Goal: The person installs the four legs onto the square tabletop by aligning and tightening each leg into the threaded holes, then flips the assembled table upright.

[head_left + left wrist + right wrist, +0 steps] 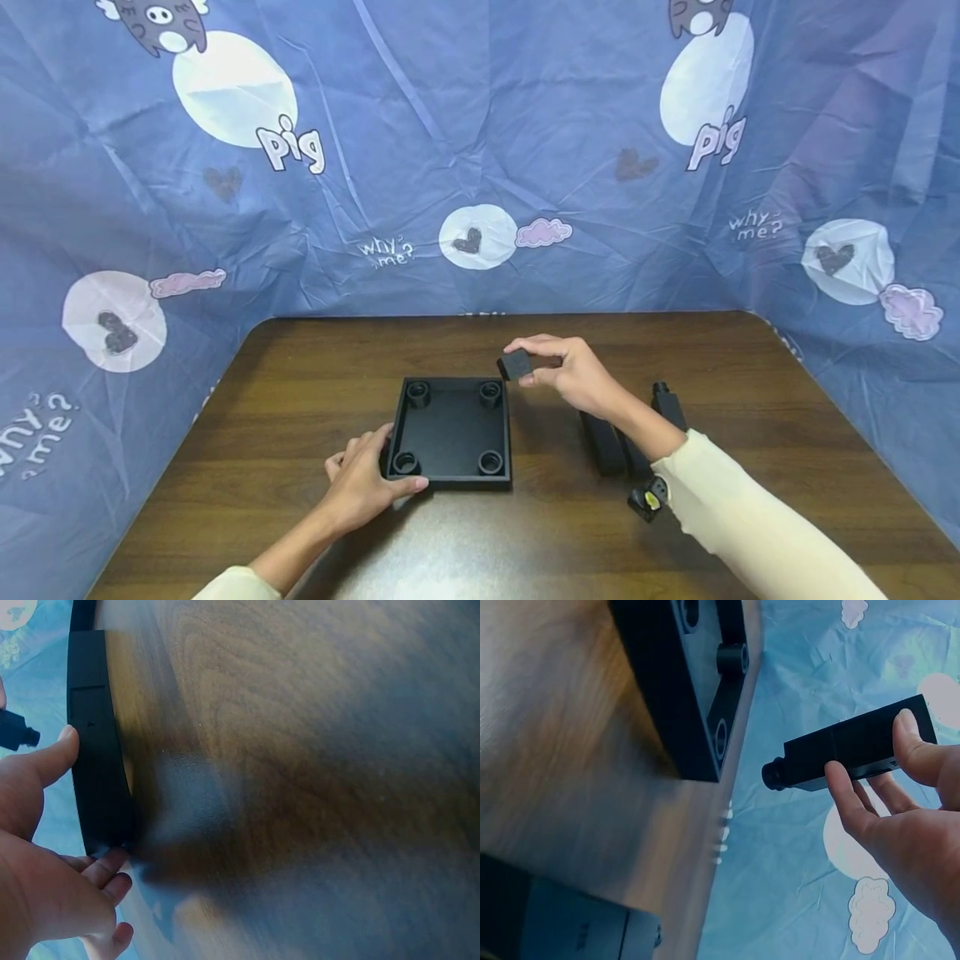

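My left hand (362, 482) clamps square tray (450, 429) at seven-o'clock corner. Off its one-o'clock corner, my right hand (573, 375) pinches black post (855, 746) by flat sides. Post likely light, stiff, slick; best held opposite stub (773, 775).

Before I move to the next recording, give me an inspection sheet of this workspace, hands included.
Surface: brown wood-grain table.
Job's things: square black tray with four round sockets, one per corner; one black block with a knobbed end, held apart from the tray; more black pieces lying right of the tray, partly hidden.
Clutter: nothing seen.
Hands: left hand grips the tray's near left corner; right hand pinches the block.
Cables: nothing seen.
Surroundings: blue printed cloth behind the table and at both sides.
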A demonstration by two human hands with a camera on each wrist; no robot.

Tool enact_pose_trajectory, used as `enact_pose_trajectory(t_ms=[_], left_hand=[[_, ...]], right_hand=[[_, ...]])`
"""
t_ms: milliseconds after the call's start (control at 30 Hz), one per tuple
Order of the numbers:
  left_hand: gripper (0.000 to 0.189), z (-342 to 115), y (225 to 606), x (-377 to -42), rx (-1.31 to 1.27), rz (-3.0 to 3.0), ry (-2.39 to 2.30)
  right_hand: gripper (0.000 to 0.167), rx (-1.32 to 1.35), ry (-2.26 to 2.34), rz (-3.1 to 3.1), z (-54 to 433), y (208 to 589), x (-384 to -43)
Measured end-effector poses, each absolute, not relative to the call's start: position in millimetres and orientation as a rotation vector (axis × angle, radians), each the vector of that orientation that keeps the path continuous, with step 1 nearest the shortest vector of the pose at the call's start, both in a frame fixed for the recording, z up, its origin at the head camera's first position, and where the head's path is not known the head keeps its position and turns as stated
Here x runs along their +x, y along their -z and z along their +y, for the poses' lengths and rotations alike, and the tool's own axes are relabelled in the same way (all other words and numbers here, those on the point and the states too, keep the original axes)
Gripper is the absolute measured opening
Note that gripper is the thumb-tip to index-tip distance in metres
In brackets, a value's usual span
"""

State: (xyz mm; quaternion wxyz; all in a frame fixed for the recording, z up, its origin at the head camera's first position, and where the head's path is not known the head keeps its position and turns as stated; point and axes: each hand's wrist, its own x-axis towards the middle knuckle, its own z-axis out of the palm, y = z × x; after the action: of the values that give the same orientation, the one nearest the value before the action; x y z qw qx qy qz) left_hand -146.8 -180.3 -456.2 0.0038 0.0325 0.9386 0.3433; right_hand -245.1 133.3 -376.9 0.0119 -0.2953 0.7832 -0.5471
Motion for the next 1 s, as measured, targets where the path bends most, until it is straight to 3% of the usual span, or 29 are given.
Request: enact_pose_trajectory(t_ms=[1000], left_hand=[[0.100,-179,455,-149,0.094,2.929,-1.045]], right_hand=[[0.049,-0.508,2.107,1.893,60,381,-260]])
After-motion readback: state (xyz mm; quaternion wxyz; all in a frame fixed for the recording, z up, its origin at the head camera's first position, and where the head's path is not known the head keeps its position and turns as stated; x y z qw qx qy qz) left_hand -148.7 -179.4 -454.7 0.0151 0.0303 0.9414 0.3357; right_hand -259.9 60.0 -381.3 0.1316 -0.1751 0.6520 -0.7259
